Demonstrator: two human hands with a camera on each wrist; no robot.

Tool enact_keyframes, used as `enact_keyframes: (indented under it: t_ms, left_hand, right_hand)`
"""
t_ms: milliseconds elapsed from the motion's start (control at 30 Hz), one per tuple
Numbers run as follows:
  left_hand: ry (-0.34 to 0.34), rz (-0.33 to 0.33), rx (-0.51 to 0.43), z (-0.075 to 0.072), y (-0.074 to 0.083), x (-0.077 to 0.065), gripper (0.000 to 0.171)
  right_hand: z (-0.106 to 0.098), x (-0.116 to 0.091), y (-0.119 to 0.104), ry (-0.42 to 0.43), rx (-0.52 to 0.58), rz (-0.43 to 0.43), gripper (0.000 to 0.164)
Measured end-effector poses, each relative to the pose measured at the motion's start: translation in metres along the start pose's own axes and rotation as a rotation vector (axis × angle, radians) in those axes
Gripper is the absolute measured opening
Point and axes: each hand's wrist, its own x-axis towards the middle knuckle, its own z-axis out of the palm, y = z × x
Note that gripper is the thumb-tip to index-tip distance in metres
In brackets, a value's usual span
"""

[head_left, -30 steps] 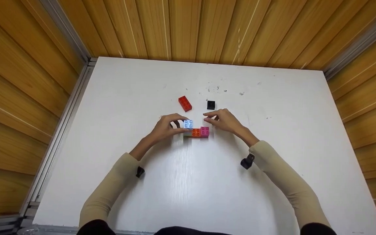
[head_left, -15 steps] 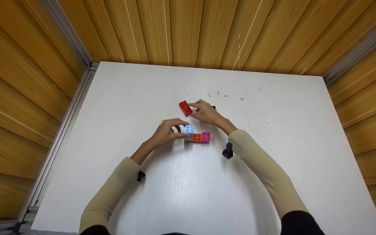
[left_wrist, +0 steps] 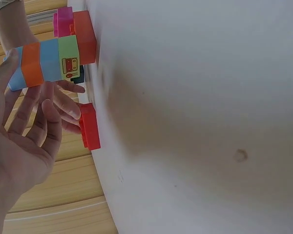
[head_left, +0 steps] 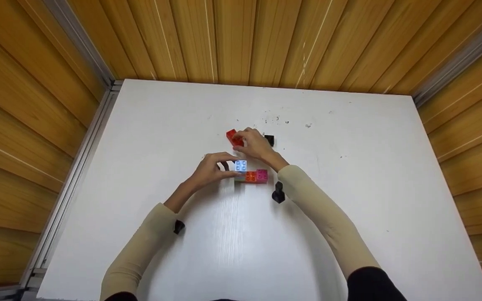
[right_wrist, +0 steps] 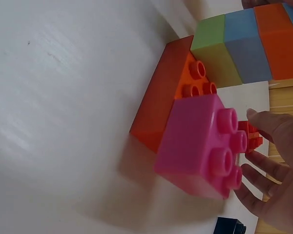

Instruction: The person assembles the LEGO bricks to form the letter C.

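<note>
Pinching smooth light-blue plastic block (head_left: 240, 164) atop stack (left_wrist: 50, 61) with left fingers (left_wrist: 24, 114), glossy studded pink block (right_wrist: 185, 136) rightward of them; gripping oblong red brick (left_wrist: 91, 127) between right fingers (right_wrist: 267, 166).

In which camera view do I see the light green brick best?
The left wrist view: there the light green brick faces the camera, large enough to show its printed picture. The right wrist view shows it large too, but only plain sides. The head view shows just a small greenish strip.
</note>
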Motion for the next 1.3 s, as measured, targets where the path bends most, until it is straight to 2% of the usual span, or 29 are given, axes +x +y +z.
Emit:
enact_keyframes:
  t_ms: [167,300,533,767,1033,1300]
  left_hand:
    - [-0.012,-0.020,-0.002,0.001,0.001,-0.002,0.042]
    - [-0.007,-0.031,-0.006,0.003,0.001,-0.002,0.041]
    - [-0.005,-0.022,-0.017,0.004,0.001,-0.001,0.039]
    - [0.000,-0.037,0.014,0.001,0.003,-0.002,0.039]
    - [0.010,-0.033,0.028,-0.002,0.003,0.000,0.039]
    - [-0.010,-0.051,0.012,-0.001,0.003,-0.001,0.043]
  right_hand:
    - [0.008,0.000,-0.001,0.019,-0.047,0.058,0.040]
    - [0.009,-0.001,0.003,0.042,-0.065,0.069,0.037]
    - [0.004,-0.005,0.010,0.054,-0.013,0.088,0.028]
    - [0.002,-0.011,0.010,0.073,0.043,0.136,0.038]
    - [0.004,-0.019,0.008,0.101,0.039,0.118,0.039]
    - [0.000,-0.033,0.007,0.098,0.161,0.080,0.038]
